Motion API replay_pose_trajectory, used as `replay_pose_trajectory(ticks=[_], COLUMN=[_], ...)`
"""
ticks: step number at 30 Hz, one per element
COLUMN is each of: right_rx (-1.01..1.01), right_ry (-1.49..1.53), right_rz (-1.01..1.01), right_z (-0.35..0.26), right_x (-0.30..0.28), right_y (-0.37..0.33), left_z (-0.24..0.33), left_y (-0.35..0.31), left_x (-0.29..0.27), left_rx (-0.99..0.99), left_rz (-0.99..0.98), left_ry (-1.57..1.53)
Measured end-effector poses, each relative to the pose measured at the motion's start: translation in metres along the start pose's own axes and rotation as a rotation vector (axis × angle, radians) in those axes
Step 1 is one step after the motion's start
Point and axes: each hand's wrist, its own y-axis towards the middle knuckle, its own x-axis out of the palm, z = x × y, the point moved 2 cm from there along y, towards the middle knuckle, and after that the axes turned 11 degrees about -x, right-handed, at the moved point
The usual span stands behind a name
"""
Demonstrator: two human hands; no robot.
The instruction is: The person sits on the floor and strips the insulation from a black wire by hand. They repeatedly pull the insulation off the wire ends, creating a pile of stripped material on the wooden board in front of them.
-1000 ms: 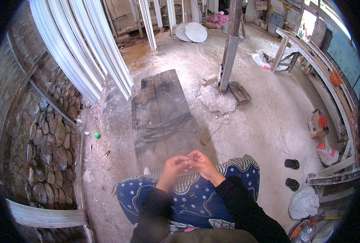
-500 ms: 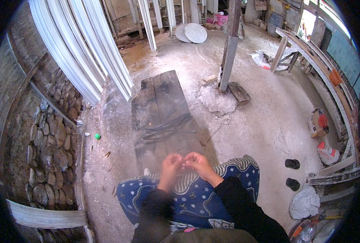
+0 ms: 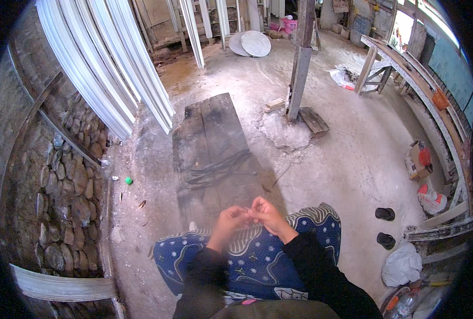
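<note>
My left hand and my right hand meet above my lap, over the blue patterned cloth that covers my knees. Both have their fingertips pinched together and almost touching each other. Whatever lies between the fingers, if anything, is too small to make out. Just beyond my hands a dark wooden board lies flat on the floor. A loose bundle of thin black strips rests across its nearer half.
Long white corrugated strips stand at the left, beside a stone-faced bank. A wooden post rises beyond the board, with a wood block at its foot. Black sandals, a white sack and a long bench are rightward.
My right hand has lifted slightly and shifted right, its fingers now angled more upward. My left hand has moved a little to the right and down. Fingertips stay together.
</note>
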Motion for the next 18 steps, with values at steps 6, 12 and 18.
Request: replay_pose_trajectory(ticks=[6,12,18], right_rx=[0.009,0.029,-0.029], right_ry=[-0.023,-0.061,-0.014], right_rz=[-0.025,-0.055,-0.048], right_z=[-0.001,0.003,0.010], right_x=[0.006,0.003,0.010], right_y=[0.000,0.001,0.001], left_z=[0.001,-0.001,-0.010], left_y=[-0.001,0.000,0.004], left_x=[0.000,0.000,-0.002], left_rx=[-0.037,-0.036,0.037], left_rz=[0.035,0.024,0.068], left_ry=[-0.058,-0.145,-0.159])
